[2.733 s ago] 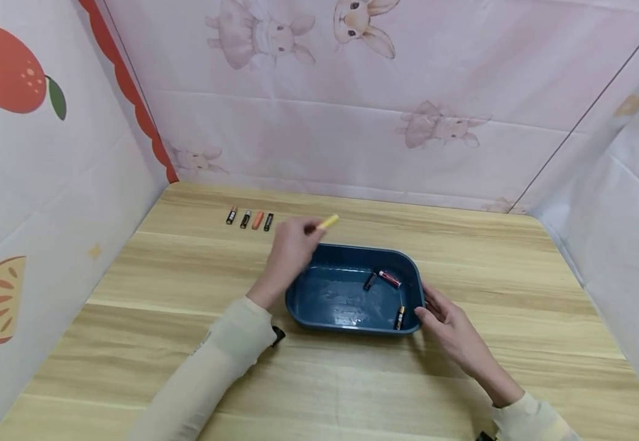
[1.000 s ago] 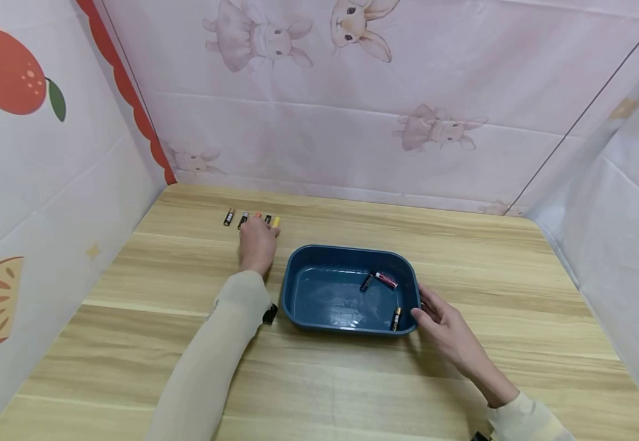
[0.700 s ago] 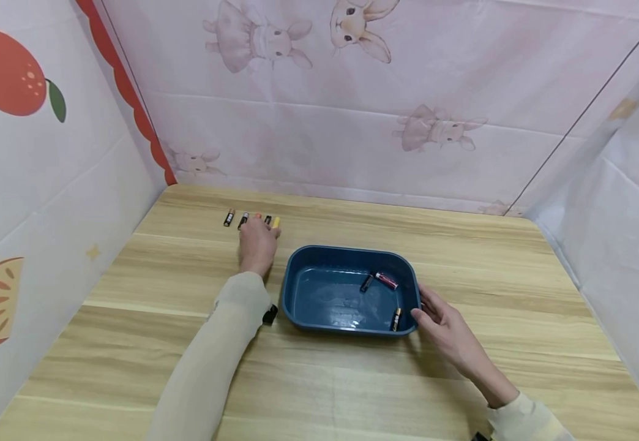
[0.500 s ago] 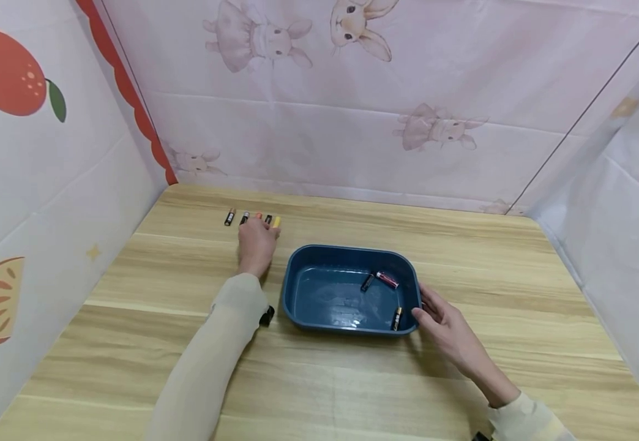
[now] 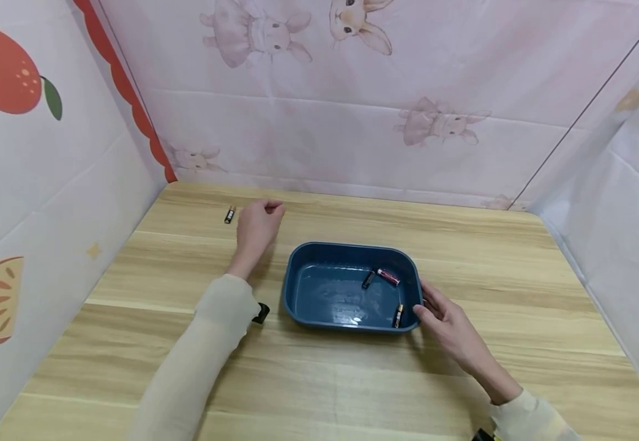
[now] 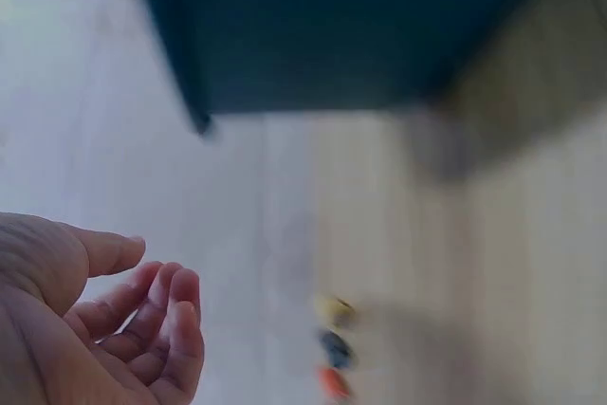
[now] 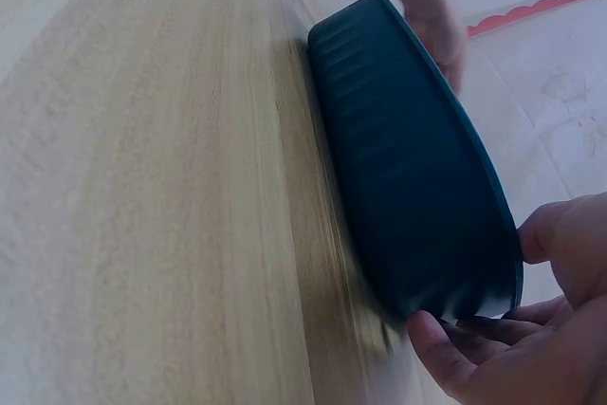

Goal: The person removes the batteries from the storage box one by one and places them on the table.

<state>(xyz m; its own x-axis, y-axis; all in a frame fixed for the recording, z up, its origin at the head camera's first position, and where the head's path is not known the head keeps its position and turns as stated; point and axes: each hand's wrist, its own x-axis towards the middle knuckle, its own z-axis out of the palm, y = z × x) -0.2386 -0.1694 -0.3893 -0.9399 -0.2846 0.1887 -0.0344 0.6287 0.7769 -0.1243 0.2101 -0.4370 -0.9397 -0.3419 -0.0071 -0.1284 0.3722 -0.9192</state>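
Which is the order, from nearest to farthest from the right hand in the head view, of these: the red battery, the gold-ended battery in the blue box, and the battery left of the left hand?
1. Gold-ended battery: front right corner of the blue box.
2. Red battery: same box, back right.
3. Battery left of the left hand: on the table, left of the left hand.

Left arm (image 5: 193, 361) extended, left grip (image 5: 259, 223) loosely curled, right grip (image 5: 454, 331) with thumb (image 5: 428, 316) apart

A wood-grain desk (image 5: 341, 386) spreads to six o'clock; a pink rabbit-print sheet (image 5: 347, 135) hangs at twelve, white fruit-print sheets (image 5: 38, 165) at nine and three.
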